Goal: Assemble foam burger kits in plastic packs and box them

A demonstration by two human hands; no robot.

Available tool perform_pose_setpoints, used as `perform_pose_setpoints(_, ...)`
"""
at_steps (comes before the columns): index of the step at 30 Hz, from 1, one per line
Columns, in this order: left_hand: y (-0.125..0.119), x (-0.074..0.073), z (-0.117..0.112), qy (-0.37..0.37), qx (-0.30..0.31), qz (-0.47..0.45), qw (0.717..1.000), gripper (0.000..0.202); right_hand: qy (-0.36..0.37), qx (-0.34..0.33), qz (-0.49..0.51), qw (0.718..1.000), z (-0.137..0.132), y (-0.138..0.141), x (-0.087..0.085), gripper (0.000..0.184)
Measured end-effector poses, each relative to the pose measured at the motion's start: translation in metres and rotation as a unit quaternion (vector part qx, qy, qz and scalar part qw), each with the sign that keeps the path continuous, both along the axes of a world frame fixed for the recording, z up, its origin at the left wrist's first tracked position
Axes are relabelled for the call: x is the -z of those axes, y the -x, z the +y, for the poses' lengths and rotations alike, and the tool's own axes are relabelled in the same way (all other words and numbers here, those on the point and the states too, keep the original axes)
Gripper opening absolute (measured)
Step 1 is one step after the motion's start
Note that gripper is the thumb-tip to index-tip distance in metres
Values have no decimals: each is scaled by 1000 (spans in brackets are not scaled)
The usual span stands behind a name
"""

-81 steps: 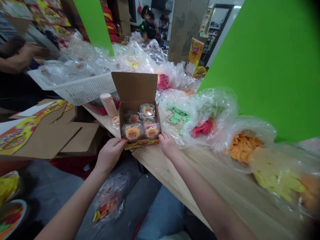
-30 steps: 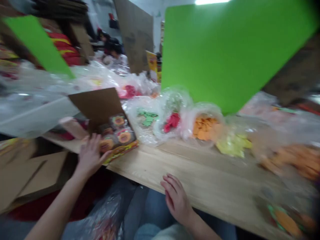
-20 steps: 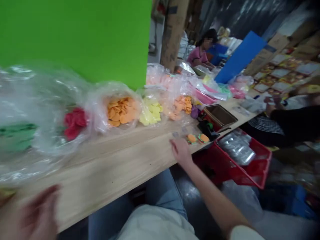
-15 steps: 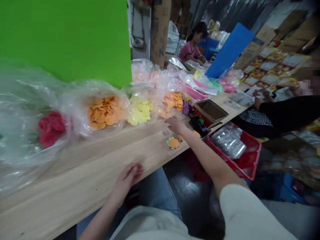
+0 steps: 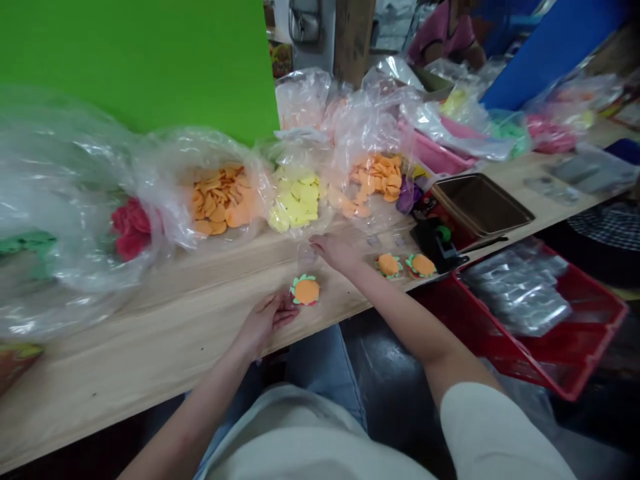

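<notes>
A clear plastic clamshell pack (image 5: 306,257) stands with its lid raised, a layered foam burger (image 5: 306,291) lying in its lower half. The burger has an orange round on top, with green and red edges below. At the lid's upper right edge, my right hand (image 5: 334,253) pinches the thin plastic. My left hand (image 5: 270,319) is beside the burger, its curled fingers closed at the pack's lower left edge. To the right, two similar burgers, one (image 5: 389,265) and another (image 5: 421,265), lie in clear packs by a black tape dispenser (image 5: 440,243).
Along the back of the wooden table (image 5: 165,333) lie open plastic bags of red (image 5: 131,229), orange (image 5: 220,200) and yellow (image 5: 297,200) foam pieces. A brown bin (image 5: 485,203) stands at right. Below the edge is a red crate (image 5: 595,340) of clear packs. Another person (image 5: 445,33) sits beyond.
My right hand has come leftward, and one burger pack now lies between my hands. My left hand has closed on that pack's edge. The view has turned and moved closer to the table.
</notes>
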State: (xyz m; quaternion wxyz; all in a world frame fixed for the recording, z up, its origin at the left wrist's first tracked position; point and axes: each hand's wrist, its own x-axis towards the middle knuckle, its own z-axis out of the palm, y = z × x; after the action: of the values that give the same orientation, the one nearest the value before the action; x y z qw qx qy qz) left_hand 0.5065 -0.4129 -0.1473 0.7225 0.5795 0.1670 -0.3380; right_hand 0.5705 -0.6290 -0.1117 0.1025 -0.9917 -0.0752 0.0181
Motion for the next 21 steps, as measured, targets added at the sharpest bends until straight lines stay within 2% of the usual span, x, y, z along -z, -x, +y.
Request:
perform_pose_setpoints(3,-1,3,1,-11,-20,1,1000,11,-35,26,-12,999,11,16,1,34)
perform_pose_setpoints(5,-2,5,1,-17,-41,-3,999,9,-77,-5,-36,996,15,35,-1,35)
perform_pose_setpoints(7,-2,5,2,-14,-51,-2,999,9,-97,-73,-66,990,20,64,0,38)
perform_pose_setpoints(10,-5,5,6,3,-42,1,999,10,-67,-167,-87,980,35,114,16,45)
perform_pose_setpoints(12,-7,7,8,20,-29,-1,999,13,-56,-165,-89,981,49,138,32,52)
perform_pose_setpoints(14,-7,8,7,33,-23,-16,999,21,-79,-134,-97,983,60,150,42,56)
perform_pose_setpoints(16,-2,8,3,35,-29,-48,998,25,-144,-97,-109,979,64,149,44,53)
perform_pose_setpoints(18,7,6,0,28,-46,-89,995,23,-222,-7,-131,966,61,139,38,44)
perform_pose_setpoints(19,11,4,0,24,-50,-104,993,21,-253,58,-135,956,58,130,35,39)
perform_pose_setpoints(20,15,3,2,21,-53,-118,991,20,-267,148,-139,942,55,119,32,38)
perform_pose_setpoints(21,17,2,6,21,-46,-128,990,20,-264,183,-109,941,54,107,31,39)
